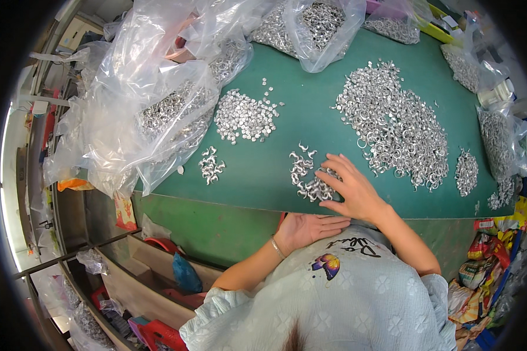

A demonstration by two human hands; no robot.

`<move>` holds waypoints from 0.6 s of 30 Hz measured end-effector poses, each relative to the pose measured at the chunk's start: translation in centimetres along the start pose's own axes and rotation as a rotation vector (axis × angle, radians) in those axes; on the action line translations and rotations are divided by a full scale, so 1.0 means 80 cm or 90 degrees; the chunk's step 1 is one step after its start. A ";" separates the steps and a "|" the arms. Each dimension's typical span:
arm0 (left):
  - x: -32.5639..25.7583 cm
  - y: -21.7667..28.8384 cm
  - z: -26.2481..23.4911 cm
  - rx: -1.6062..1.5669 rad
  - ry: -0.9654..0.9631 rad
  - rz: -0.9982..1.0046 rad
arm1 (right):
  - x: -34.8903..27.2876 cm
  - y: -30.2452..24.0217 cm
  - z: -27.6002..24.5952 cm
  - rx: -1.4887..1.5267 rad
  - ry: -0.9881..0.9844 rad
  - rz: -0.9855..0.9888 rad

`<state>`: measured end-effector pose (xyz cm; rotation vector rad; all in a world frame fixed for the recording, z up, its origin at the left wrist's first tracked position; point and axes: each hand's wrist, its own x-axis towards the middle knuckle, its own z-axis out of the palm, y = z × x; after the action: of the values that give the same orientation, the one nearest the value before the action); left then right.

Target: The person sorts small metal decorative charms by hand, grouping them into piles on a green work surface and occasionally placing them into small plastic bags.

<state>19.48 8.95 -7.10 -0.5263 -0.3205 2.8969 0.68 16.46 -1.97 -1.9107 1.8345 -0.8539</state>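
1. At the near edge of the green desk (301, 111), my right hand (354, 187) is open, fingers spread and slightly bent, at the right side of a small pile of curved metal pieces (301, 169); whether I pinch any piece, I cannot tell.
2. Just below that edge, my left hand (309, 230) lies open, palm up, fingers stretched toward the right.
3. To the left of my pile sits a smaller cluster of similar pieces (211, 167), with a heap of small silvery bits (246, 117) beyond it.
4. To the right spreads a large heap of metal rings (395, 131), a narrow little heap (466, 173) beside it.
5. Clear plastic bags of metal parts (173, 114) crowd the desk's left side.
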 end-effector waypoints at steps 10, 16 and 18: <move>0.011 0.000 -0.011 -0.064 -0.090 0.016 | -0.016 -0.022 0.006 -0.058 -0.026 0.017; 0.010 -0.004 -0.032 -0.170 -0.072 0.033 | -0.043 -0.034 0.013 -0.001 -0.065 0.008; 0.011 -0.004 -0.032 -0.170 -0.109 0.032 | -0.051 -0.042 0.014 0.027 -0.065 -0.014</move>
<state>19.63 9.87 -9.65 -0.3269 -0.7360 2.9713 4.10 20.64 -1.40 -1.9154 1.7253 -0.7800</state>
